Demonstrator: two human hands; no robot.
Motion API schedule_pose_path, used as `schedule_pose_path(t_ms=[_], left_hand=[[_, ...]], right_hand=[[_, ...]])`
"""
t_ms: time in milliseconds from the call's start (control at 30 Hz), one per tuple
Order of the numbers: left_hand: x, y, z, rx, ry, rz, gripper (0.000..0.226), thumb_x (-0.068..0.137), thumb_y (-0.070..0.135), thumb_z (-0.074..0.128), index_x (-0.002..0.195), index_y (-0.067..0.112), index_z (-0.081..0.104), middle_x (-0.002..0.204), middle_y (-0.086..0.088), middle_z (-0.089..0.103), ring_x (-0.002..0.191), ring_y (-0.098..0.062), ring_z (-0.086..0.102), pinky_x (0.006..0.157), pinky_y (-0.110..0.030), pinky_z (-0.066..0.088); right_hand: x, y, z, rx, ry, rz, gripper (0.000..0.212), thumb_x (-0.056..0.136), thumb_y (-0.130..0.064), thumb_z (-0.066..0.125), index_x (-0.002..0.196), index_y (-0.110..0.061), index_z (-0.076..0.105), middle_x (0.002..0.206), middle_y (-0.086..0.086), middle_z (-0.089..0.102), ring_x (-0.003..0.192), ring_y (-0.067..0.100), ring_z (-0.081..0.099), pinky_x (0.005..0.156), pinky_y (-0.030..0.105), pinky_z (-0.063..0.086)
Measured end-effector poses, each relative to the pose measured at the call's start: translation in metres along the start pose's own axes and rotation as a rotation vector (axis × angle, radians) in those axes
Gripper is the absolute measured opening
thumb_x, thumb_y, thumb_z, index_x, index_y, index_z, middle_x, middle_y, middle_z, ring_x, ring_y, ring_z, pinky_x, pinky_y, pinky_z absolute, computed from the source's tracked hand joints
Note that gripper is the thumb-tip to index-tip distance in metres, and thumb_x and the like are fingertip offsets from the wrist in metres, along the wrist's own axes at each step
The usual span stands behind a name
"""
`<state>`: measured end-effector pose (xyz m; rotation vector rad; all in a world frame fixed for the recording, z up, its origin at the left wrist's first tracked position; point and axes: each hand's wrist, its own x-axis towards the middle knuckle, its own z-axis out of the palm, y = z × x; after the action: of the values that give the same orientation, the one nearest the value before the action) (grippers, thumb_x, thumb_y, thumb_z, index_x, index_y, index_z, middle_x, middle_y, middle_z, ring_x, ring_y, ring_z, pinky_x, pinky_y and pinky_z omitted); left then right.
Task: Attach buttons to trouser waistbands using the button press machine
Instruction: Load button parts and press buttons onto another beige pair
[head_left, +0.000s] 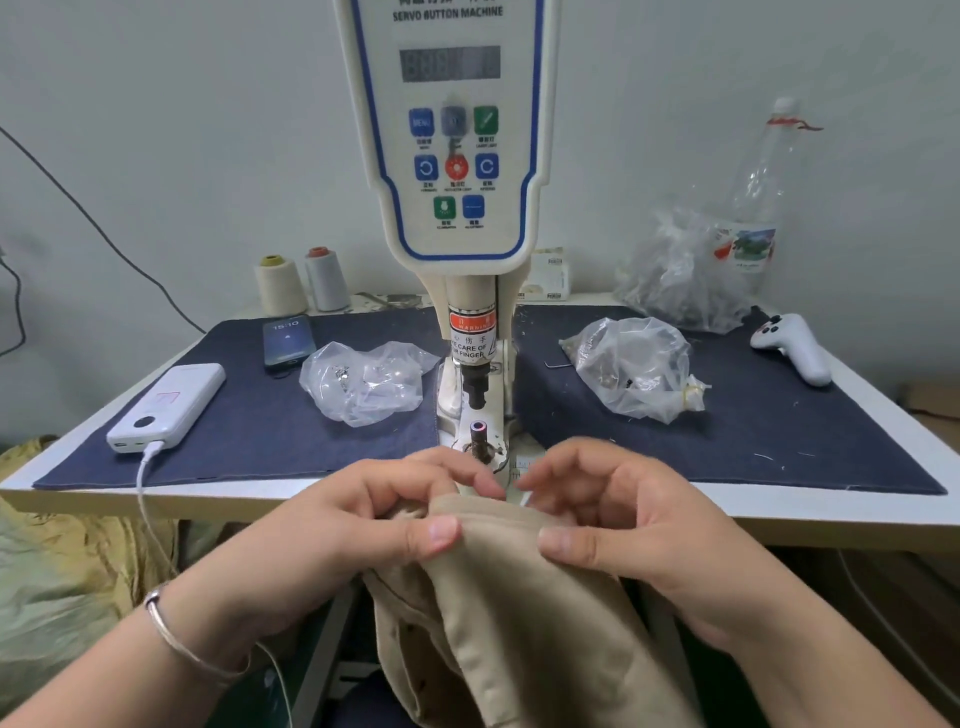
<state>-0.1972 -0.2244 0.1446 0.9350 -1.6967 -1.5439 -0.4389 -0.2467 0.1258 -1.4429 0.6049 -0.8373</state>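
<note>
From my head view, the white tabletop (810, 512) stands against a pale wall, mostly covered by a dark blue cloth (249, 415). The button press machine (457, 156) rises at the centre, its control panel facing me and its lower die (479, 439) just beyond my fingers. On the cloth to the left lie a white power bank (169, 408) with a cable plugged in, a phone (288, 340) and a crumpled clear bag (363, 382); two thread cones (304, 283) stand behind them. To the right sit another clear bag (636, 369), a white controller (792, 348), and further back a larger bag beside a plastic bottle (756, 208). The beige trouser waistband (493, 519) is at the near edge of the tabletop, directly in front of the die, the rest of the trousers hanging below. My left hand (353, 525) pinches the waistband's left end between thumb and curled fingers; my right hand (618, 525) grips its right side, thumb pressed on top.
</note>
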Motion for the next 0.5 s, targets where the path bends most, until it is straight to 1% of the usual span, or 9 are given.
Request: schedule_pose_path(t_ms=[33, 100, 200, 267, 300, 367, 433, 500], left_hand=[[0.001, -0.004, 0.0, -0.079, 0.009, 0.02, 0.026, 0.08, 0.034, 0.08, 0.073, 0.013, 0.067, 0.113, -0.005, 0.064, 0.098, -0.021, 0.063, 0.084, -0.025, 0.05], [0.003, -0.012, 0.0, -0.169, 0.044, 0.04, 0.031, 0.079, 0.037, 0.082, 0.077, 0.01, 0.067, 0.102, -0.009, 0.066, 0.089, -0.023, 0.063, 0.079, -0.027, 0.051], [0.005, -0.02, -0.003, -0.229, 0.109, 0.013, 0.034, 0.074, 0.04, 0.087, 0.077, 0.011, 0.07, 0.084, -0.011, 0.067, 0.076, -0.025, 0.063, 0.071, -0.029, 0.053], [0.007, -0.025, -0.005, -0.236, 0.111, -0.024, 0.035, 0.071, 0.041, 0.089, 0.077, 0.012, 0.071, 0.078, -0.013, 0.068, 0.071, -0.024, 0.065, 0.067, -0.029, 0.054], [0.008, -0.027, -0.006, -0.231, 0.107, -0.037, 0.036, 0.07, 0.042, 0.09, 0.077, 0.012, 0.071, 0.076, -0.013, 0.068, 0.069, -0.022, 0.065, 0.065, -0.028, 0.055], [0.009, -0.029, -0.007, -0.228, 0.103, -0.057, 0.037, 0.068, 0.042, 0.091, 0.077, 0.012, 0.071, 0.072, -0.012, 0.067, 0.063, -0.019, 0.065, 0.06, -0.025, 0.053], [0.012, -0.029, -0.009, -0.241, 0.105, -0.078, 0.035, 0.068, 0.041, 0.091, 0.074, 0.013, 0.071, 0.067, -0.009, 0.066, 0.058, -0.015, 0.063, 0.055, -0.021, 0.051], [0.016, -0.03, -0.011, -0.254, 0.131, -0.107, 0.03, 0.071, 0.037, 0.087, 0.07, 0.014, 0.069, 0.063, -0.006, 0.064, 0.053, -0.012, 0.06, 0.051, -0.02, 0.049]], right_hand=[[0.001, 0.003, -0.003, 0.022, -0.054, 0.048, 0.027, 0.075, -0.009, 0.074, 0.101, -0.015, 0.07, 0.084, 0.007, 0.064, 0.073, 0.015, 0.055, 0.068, 0.019, 0.047], [0.003, 0.009, -0.008, 0.078, -0.102, 0.096, 0.028, 0.076, -0.009, 0.074, 0.103, -0.01, 0.071, 0.079, 0.007, 0.064, 0.07, 0.014, 0.057, 0.068, 0.02, 0.047], [0.004, 0.016, -0.014, 0.052, -0.051, 0.116, 0.025, 0.072, -0.011, 0.075, 0.097, -0.012, 0.074, 0.078, 0.005, 0.067, 0.071, 0.013, 0.06, 0.071, 0.02, 0.047], [0.005, 0.021, -0.017, -0.019, -0.028, 0.127, 0.019, 0.072, -0.011, 0.074, 0.091, -0.011, 0.074, 0.081, 0.005, 0.069, 0.074, 0.014, 0.062, 0.072, 0.021, 0.048], [0.006, 0.022, -0.018, -0.048, -0.038, 0.131, 0.014, 0.074, -0.011, 0.073, 0.088, -0.011, 0.074, 0.081, 0.004, 0.069, 0.074, 0.013, 0.061, 0.072, 0.02, 0.047], [0.007, 0.024, -0.017, -0.079, -0.073, 0.134, 0.003, 0.077, -0.012, 0.069, 0.079, -0.013, 0.071, 0.074, 0.0, 0.066, 0.068, 0.008, 0.057, 0.067, 0.015, 0.044], [0.009, 0.026, -0.019, -0.058, -0.054, 0.141, 0.001, 0.079, -0.011, 0.067, 0.078, -0.011, 0.066, 0.073, 0.002, 0.06, 0.065, 0.008, 0.052, 0.064, 0.015, 0.041], [0.013, 0.029, -0.022, -0.003, 0.019, 0.162, 0.01, 0.079, -0.008, 0.071, 0.082, -0.007, 0.062, 0.076, 0.008, 0.056, 0.068, 0.012, 0.05, 0.063, 0.02, 0.039]])
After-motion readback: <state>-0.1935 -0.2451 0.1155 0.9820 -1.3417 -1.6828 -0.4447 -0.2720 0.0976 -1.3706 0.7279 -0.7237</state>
